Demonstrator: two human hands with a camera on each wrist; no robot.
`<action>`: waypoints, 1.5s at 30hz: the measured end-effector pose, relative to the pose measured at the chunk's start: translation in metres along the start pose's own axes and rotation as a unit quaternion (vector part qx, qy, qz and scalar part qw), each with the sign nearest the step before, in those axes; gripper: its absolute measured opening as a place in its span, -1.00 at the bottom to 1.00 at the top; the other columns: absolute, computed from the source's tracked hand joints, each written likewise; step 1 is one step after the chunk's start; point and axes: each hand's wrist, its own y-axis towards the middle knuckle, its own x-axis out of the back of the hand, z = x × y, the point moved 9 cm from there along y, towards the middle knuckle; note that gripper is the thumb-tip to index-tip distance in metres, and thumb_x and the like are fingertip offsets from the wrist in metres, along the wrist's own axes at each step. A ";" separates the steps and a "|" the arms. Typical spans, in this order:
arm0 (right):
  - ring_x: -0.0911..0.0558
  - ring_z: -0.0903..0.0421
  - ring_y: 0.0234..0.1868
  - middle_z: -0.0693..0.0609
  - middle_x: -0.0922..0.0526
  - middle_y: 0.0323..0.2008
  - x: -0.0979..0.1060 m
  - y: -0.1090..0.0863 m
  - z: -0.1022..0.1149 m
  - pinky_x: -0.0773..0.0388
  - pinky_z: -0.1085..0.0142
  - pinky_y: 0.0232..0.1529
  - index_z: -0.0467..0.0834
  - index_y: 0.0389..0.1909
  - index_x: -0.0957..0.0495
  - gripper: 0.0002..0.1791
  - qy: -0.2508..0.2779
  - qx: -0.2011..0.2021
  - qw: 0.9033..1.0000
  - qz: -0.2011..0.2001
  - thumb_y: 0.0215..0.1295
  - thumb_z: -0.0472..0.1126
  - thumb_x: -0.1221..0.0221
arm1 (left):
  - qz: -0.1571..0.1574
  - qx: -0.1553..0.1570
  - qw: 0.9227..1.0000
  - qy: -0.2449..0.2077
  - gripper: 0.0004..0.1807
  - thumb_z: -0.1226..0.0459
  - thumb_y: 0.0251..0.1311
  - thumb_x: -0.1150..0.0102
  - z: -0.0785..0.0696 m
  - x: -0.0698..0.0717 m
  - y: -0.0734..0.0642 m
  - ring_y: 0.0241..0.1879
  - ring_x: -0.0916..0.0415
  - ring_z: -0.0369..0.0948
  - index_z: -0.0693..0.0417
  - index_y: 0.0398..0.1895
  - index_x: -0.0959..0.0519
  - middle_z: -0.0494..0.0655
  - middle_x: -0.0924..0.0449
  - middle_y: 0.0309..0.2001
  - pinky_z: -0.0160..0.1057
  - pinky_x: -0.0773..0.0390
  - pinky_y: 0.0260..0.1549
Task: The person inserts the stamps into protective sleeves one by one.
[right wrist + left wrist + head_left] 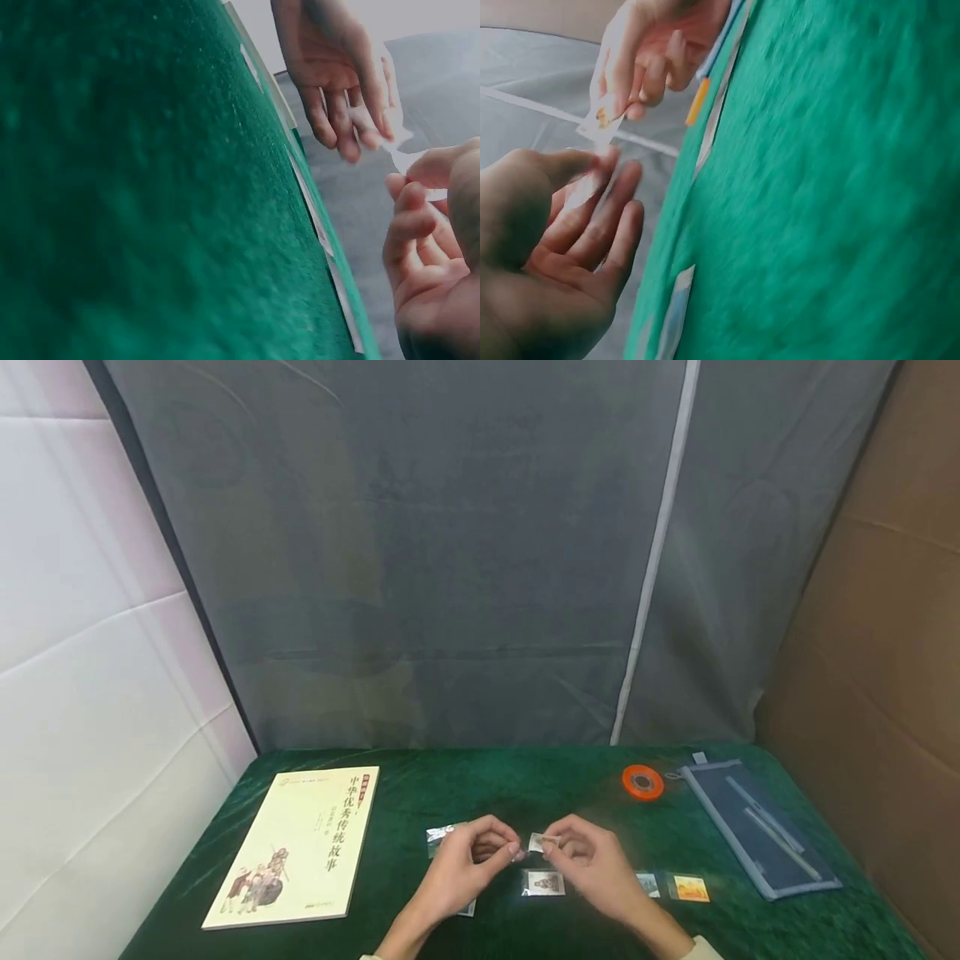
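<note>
Green, soft velvet cloth (405,802) lies under everything, perhaps so thin paper does not slide or get scratched. Just above it, the right hand (592,864) pinches a small, white-edged paper stamp (542,842) by its edge, maybe to keep the picture clean. The left hand (461,870) pinches a thin, clear plastic piece (581,193) near the stamp; I cannot tell if those 2 touch. 1 brown picture in a clear, flat sleeve (544,883) lies below the gap between the hands. 1 cream paper book (296,852) sits well to the left, likely to leave room
</note>
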 end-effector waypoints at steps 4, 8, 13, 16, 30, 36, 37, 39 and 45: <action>-0.61 0.25 -0.57 -0.18 -0.78 -0.29 0.002 -0.001 -0.008 -0.52 0.36 -0.61 -0.04 -0.03 -0.71 -0.86 0.052 -0.010 0.999 -0.007 0.50 -0.14 -0.38 | -0.006 0.003 0.999 -0.037 -0.86 0.14 0.46 -0.40 0.002 -0.006 -0.002 -0.18 -0.84 -0.20 -0.02 -0.08 -0.75 -0.15 -0.87 -0.23 -0.37 -0.73 -0.13; -0.50 0.30 -0.67 -0.32 -0.76 -0.35 0.003 -0.003 -0.010 -0.48 0.35 -0.72 -0.18 -0.05 -0.71 -0.89 0.104 0.011 0.994 -0.005 0.52 -0.25 -0.34 | -0.016 0.006 0.999 -0.046 -0.82 0.14 0.39 -0.48 0.004 -0.008 -0.004 -0.18 -0.83 -0.28 0.01 -0.10 -0.76 -0.16 -0.88 -0.23 -0.41 -0.72 -0.11; -0.54 0.28 -0.67 -0.30 -0.79 -0.35 0.005 -0.005 -0.011 -0.48 0.33 -0.74 -0.26 -0.09 -0.73 -0.90 0.126 0.019 0.992 -0.010 0.52 -0.29 -0.33 | -0.024 0.008 0.999 -0.046 -0.75 0.14 0.33 -0.54 0.006 -0.008 -0.004 -0.18 -0.82 -0.30 0.08 -0.09 -0.75 -0.17 -0.88 -0.24 -0.40 -0.72 -0.10; -0.52 0.29 -0.67 -0.29 -0.79 -0.35 0.005 -0.005 -0.012 -0.45 0.37 -0.75 -0.27 -0.09 -0.73 -0.88 0.132 0.011 0.991 -0.007 0.51 -0.28 -0.34 | -0.022 0.006 0.999 -0.042 -0.73 0.14 0.32 -0.55 0.006 -0.008 -0.004 -0.18 -0.82 -0.30 0.10 -0.08 -0.75 -0.18 -0.88 -0.24 -0.40 -0.72 -0.10; -0.48 0.31 -0.70 -0.39 -0.73 -0.37 -0.001 -0.008 -0.014 -0.42 0.40 -0.76 -0.28 -0.09 -0.71 -0.86 0.136 -0.009 0.990 0.024 0.52 -0.25 -0.34 | -0.027 0.002 0.999 -0.040 -0.71 0.14 0.31 -0.55 0.006 -0.006 -0.004 -0.17 -0.82 -0.29 0.13 -0.06 -0.74 -0.16 -0.88 -0.23 -0.39 -0.73 -0.10; -0.48 0.31 -0.69 -0.37 -0.73 -0.38 -0.001 -0.007 -0.014 -0.43 0.38 -0.76 -0.27 -0.09 -0.72 -0.87 0.134 -0.004 0.991 0.026 0.52 -0.25 -0.33 | -0.028 0.001 0.999 -0.040 -0.73 0.15 0.30 -0.56 0.006 -0.006 -0.004 -0.18 -0.82 -0.30 0.08 -0.08 -0.75 -0.16 -0.88 -0.24 -0.39 -0.74 -0.10; -0.48 0.31 -0.69 -0.37 -0.72 -0.39 -0.002 -0.007 -0.014 -0.43 0.38 -0.76 -0.26 -0.09 -0.72 -0.87 0.134 -0.004 0.991 0.028 0.52 -0.25 -0.33 | -0.028 0.001 0.999 -0.039 -0.74 0.14 0.30 -0.56 0.006 -0.006 -0.004 -0.18 -0.82 -0.30 0.06 -0.08 -0.75 -0.16 -0.88 -0.24 -0.39 -0.74 -0.10; -0.47 0.31 -0.69 -0.38 -0.70 -0.40 -0.002 -0.007 -0.014 -0.43 0.38 -0.76 -0.27 -0.09 -0.71 -0.87 0.136 -0.001 0.990 0.032 0.53 -0.26 -0.32 | -0.028 0.000 0.999 -0.040 -0.77 0.15 0.30 -0.56 0.006 -0.006 -0.004 -0.18 -0.82 -0.30 0.03 -0.10 -0.75 -0.16 -0.88 -0.24 -0.39 -0.74 -0.10; -0.47 0.31 -0.70 -0.37 -0.70 -0.41 -0.003 -0.008 -0.014 -0.43 0.38 -0.76 -0.25 -0.12 -0.72 -0.88 0.131 -0.003 0.991 0.030 0.52 -0.25 -0.34 | -0.030 0.002 0.999 -0.036 -0.79 0.13 0.31 -0.55 0.006 -0.006 -0.004 -0.19 -0.82 -0.30 -0.04 -0.11 -0.75 -0.17 -0.88 -0.25 -0.39 -0.74 -0.11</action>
